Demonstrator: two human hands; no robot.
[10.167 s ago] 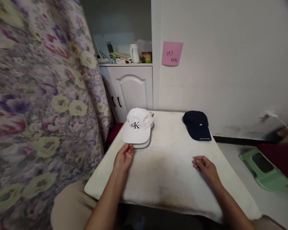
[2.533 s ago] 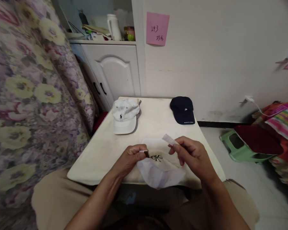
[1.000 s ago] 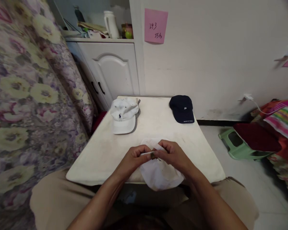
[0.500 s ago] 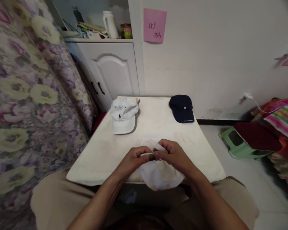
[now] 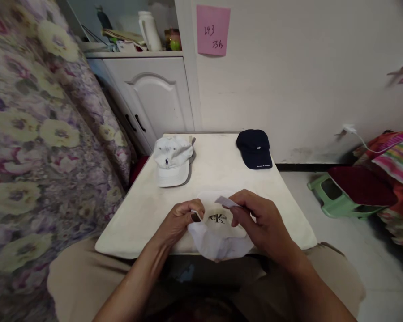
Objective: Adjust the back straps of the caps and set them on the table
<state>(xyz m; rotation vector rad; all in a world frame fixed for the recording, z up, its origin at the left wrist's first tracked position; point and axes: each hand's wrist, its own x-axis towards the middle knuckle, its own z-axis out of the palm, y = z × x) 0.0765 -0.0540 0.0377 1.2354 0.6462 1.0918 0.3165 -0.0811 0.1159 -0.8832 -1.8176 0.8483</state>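
Note:
A white cap (image 5: 218, 246) with dark "CK" lettering lies at the table's near edge, its rear opening towards me and its back hanging slightly over. My left hand (image 5: 181, 219) pinches the left end of its back strap, where a dark brownish buckle (image 5: 196, 217) shows. The loose strap end (image 5: 225, 201) is pinched between thumb and fingers of my right hand (image 5: 255, 217), pointing left above the cap. A gap parts the two strap ends. Farther back stand a pale cap (image 5: 173, 161) with a small dark emblem, on the left, and a navy cap (image 5: 254, 149), on the right.
The caps are on a cream-covered table (image 5: 137, 223). A flowered curtain (image 5: 36, 156) hangs at left beside a white cabinet (image 5: 154, 94). A green stool (image 5: 336, 197) with a dark red top stands at right. The wall (image 5: 289, 80) rises behind the table.
My hands were together at the strap and have moved apart, left hand leftwards, right hand rightwards. The strap ends are now separated and the lettering shows.

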